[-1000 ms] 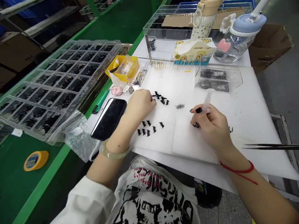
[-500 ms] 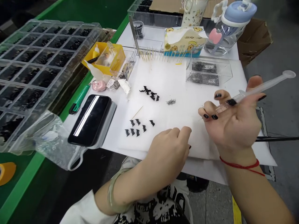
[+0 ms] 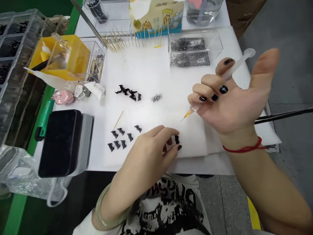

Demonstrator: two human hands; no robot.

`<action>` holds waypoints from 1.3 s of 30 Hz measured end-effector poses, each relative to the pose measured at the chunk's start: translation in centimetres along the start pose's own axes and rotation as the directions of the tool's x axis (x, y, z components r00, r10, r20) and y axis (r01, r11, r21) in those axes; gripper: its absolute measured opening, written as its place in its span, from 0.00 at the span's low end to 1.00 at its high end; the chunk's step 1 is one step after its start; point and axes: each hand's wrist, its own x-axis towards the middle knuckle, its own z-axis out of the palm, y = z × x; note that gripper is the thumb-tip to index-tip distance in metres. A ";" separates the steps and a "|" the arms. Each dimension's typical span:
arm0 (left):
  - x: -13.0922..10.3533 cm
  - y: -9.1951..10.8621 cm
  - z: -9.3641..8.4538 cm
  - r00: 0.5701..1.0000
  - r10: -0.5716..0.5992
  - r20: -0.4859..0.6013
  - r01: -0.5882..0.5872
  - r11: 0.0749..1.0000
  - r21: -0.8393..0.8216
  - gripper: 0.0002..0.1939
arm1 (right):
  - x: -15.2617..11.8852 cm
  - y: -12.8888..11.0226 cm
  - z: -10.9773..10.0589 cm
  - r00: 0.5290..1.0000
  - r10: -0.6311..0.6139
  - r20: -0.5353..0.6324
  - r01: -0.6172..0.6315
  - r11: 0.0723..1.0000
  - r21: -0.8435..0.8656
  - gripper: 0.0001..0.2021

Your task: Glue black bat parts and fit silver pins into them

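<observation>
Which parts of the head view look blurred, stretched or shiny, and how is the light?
Head view: light is even and soft, with only faint shadows on the white mat; the right hand with the syringe is slightly smeared at the thumb; the left hand near the small black piece is sharper; the phone screen is dark, without glare; edges bow outward, as at the tweezers.

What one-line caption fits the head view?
Left hand pinches a small black piece on the white pad; right hand holds a syringe.
</observation>
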 end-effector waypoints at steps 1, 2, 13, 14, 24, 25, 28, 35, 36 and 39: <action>-0.1 0.1 0.0 1.000 -0.012 -0.015 0.012 1.000 -0.005 0.14 | 0.0 -0.1 -0.1 0.999 0.030 0.033 -0.030 1.000 0.004 0.19; -0.1 0.1 -0.1 0.999 -0.027 -0.026 0.027 1.000 -0.008 0.14 | -0.1 -0.2 -0.2 0.996 0.062 0.065 -0.062 0.998 -0.005 0.25; -0.6 0.5 -0.4 0.994 -0.109 -0.029 0.109 0.994 0.001 0.06 | -0.3 1.1 1.9 0.952 0.188 -0.240 -0.222 0.967 -0.126 0.38; -0.6 0.6 -0.4 0.994 -0.106 -0.037 0.106 0.994 -0.005 0.06 | -0.3 1.3 2.2 0.937 0.182 -0.298 -0.232 0.962 -0.144 0.39; -0.3 1.1 -0.7 0.994 -0.108 -0.024 0.109 0.993 0.054 0.06 | -0.2 1.8 2.1 0.938 0.086 -0.337 -0.167 0.961 -0.219 0.39; -0.3 1.1 -0.7 0.994 -0.108 -0.027 0.109 0.992 0.057 0.06 | -0.1 1.8 2.2 0.940 0.088 -0.330 -0.161 0.966 -0.201 0.40; -0.3 1.1 -0.6 0.993 -0.107 -0.039 0.109 0.992 0.060 0.07 | -0.2 1.9 2.6 0.934 0.088 -0.347 -0.141 0.981 -0.130 0.39; -0.5 0.9 -0.4 0.992 -0.116 -0.056 0.120 0.991 0.065 0.07 | -0.5 2.1 2.6 0.943 0.150 -0.297 -0.146 0.989 0.038 0.28; -0.5 1.0 -0.4 0.992 -0.115 -0.057 0.119 0.990 0.069 0.07 | -0.5 2.2 2.5 0.944 0.153 -0.293 -0.148 0.988 0.037 0.27; -0.4 1.0 -0.4 0.992 -0.113 -0.060 0.118 0.990 0.074 0.06 | -0.5 2.1 2.3 0.957 0.134 -0.257 -0.131 0.991 0.027 0.25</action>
